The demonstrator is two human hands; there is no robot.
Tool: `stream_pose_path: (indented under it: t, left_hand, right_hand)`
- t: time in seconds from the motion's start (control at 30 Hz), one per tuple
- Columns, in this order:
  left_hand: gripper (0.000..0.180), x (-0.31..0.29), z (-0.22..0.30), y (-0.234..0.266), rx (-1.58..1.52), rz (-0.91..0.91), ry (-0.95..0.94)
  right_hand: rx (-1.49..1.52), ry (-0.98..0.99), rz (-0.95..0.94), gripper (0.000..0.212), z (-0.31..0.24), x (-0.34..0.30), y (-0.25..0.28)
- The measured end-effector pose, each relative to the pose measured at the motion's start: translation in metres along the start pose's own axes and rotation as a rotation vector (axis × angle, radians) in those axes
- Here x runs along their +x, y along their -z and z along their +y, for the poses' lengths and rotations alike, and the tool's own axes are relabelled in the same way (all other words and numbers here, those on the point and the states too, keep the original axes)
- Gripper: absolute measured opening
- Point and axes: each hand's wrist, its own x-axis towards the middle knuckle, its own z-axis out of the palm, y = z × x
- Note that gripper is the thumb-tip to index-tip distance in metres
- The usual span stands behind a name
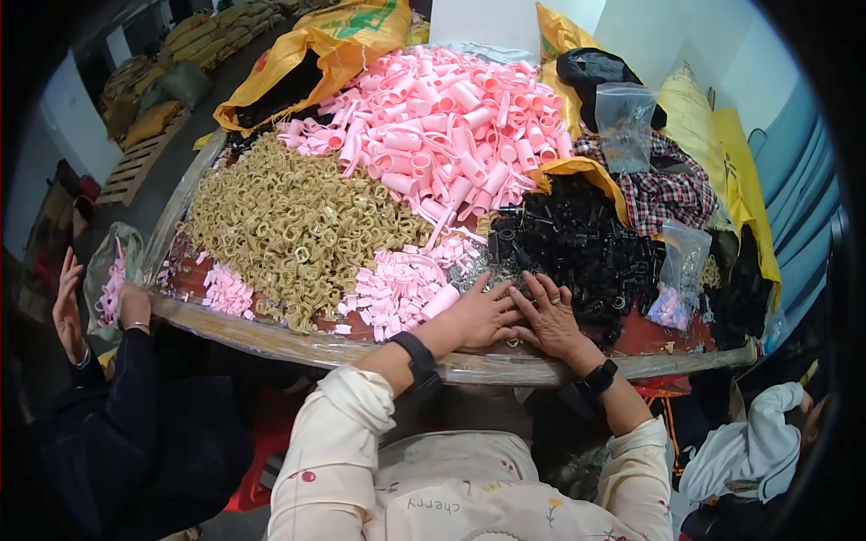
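Note:
My left hand [485,316] and my right hand [550,317] lie side by side at the table's front edge, fingertips nearly touching. Their fingers are stretched out over a small heap of shiny metal parts [467,270]. I see nothing gripped in either hand, though the palms' undersides are hidden. Left of my left hand lie small pink plastic pieces [392,293] and a pink tube [440,301]. A heap of black plastic parts [577,243] spreads beyond my right hand.
Olive-coloured buckles [289,221] are piled on the left; pink tubes [451,126] fill the back. Clear plastic bags [678,270] and a checked cloth [672,198] lie right. Another person's hands [135,305] are beside a sack [101,279] at the left corner. Someone in grey [744,442] sits lower right.

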Motion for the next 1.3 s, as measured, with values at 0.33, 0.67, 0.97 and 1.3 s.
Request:
stream_pose_path:
  t: [0.33,0.67,0.97,1.3]
  left_hand:
    - [0.035,-0.006,-0.005,0.027,-0.04,0.34,-0.069]
    - [0.034,-0.086,-0.011,0.049,0.048,0.317,0.326]
    - [0.034,-0.101,-0.009,0.049,-0.117,0.35,0.457]
    - [0.033,-0.121,-0.021,0.071,-0.044,0.577,0.665]
  right_hand:
    - [0.283,-0.04,0.135,0.053,-0.005,0.008,0.015]
    - [0.134,0.342,-0.082,0.035,-0.009,0.03,0.017]
    - [0.195,0.224,-0.011,0.015,-0.01,0.043,0.009]
    - [0.278,0.138,-0.119,0.005,-0.05,0.074,-0.018]
